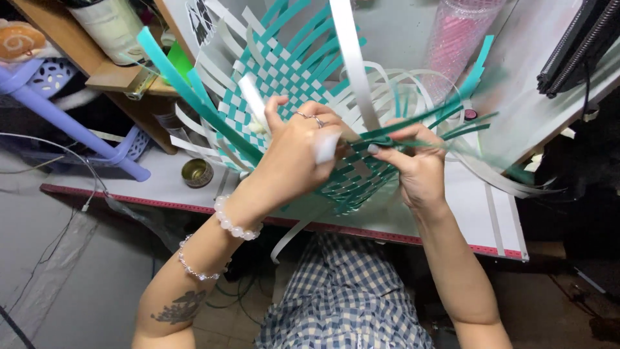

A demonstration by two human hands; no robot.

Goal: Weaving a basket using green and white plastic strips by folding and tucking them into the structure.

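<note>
A half-woven basket [290, 77] of teal and white plastic strips is held tilted above the white table [478, 213], between the person's two hands. The checkered panel at its centre is tightly woven and looks finished; around it many strips [413, 90] stand loose, fanning upward and to the right, so the walls appear only begun and no rim is formed. The left hand [294, 152] is clenched over the weave's lower edge, fingers curled onto a white strip, a ring on one finger and bead bracelets at the wrist. The right hand [416, 165] pinches a dark teal strip [387, 139] between thumb and fingertips, just where it meets the woven edge; whether this strip is already tucked under its neighbour cannot be told. A small round tin [197, 172] rests on the table to the left, well apart from the hands. A pink tube [455, 39] stands behind the basket. By judgement, the base is done and most side weaving remains.
</note>
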